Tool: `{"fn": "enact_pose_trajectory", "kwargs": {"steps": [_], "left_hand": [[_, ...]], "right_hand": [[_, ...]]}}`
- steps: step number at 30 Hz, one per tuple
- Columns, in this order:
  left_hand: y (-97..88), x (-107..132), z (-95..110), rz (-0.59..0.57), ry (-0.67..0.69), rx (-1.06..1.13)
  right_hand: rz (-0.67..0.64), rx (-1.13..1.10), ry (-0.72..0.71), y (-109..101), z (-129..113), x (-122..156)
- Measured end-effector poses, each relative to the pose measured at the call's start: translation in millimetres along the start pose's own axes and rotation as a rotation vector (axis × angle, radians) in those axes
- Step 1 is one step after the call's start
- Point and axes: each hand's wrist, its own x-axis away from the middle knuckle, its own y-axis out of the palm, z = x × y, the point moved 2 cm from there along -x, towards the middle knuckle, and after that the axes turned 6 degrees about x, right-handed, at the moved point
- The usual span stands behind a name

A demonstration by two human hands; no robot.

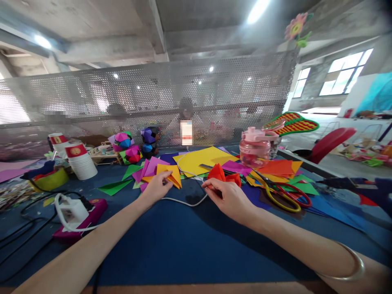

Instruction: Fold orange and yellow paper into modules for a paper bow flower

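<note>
My left hand (157, 186) is at the pile of coloured paper, its fingers curled on a folded orange-yellow paper (175, 178). To the right, my right hand (230, 200) hovers low over the table with thumb and fingertips close together; anything between them is too small to make out. Just behind it stands a folded red paper (217, 172), partly hidden by the hand. A thin white cable (191, 204) loops between both hands and passes near the right fingertips. Purple folded papers (150, 168) lie beside the left hand, and a large yellow sheet (206, 160) lies behind.
Yellow- and red-handled scissors (283, 200) lie at right, near a pink jar (254, 149) and a glue gun (358, 185). At left are a purple power strip (98, 210) and stacked paper cups (80, 163). A phone (186, 132) stands against the perforated metal screen (214, 94).
</note>
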Motion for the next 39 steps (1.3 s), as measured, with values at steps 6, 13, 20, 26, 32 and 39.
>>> {"fn": "enact_pose_trajectory", "kwargs": {"steps": [6, 13, 20, 26, 32, 39], "left_hand": [[-16.0, 15.8, 29.3, 0.283, 0.129, -0.147], [0.0, 50.9, 92.0, 0.048, 0.624, -0.258], [2.2, 62.0, 105.6, -0.064, 0.779, -0.29], [3.3, 60.6, 103.4, -0.062, 0.763, -0.225], [2.7, 63.3, 103.9, -0.053, 0.776, -0.045], [-2.2, 55.5, 102.1, 0.019, 0.462, 0.209]], "right_hand": [[-0.006, -0.225, 0.082, -2.6, -2.3, 0.7], [-0.09, -0.781, 0.299, 5.8, -8.7, -1.5], [-0.128, -1.075, 0.404, 7.7, -12.8, -1.4], [-0.209, -1.13, 0.419, 7.8, -11.4, -1.2], [-0.192, -1.07, 0.455, 6.8, -9.5, 0.5], [-0.23, -1.021, 0.442, 7.6, -6.8, 1.6]]}}
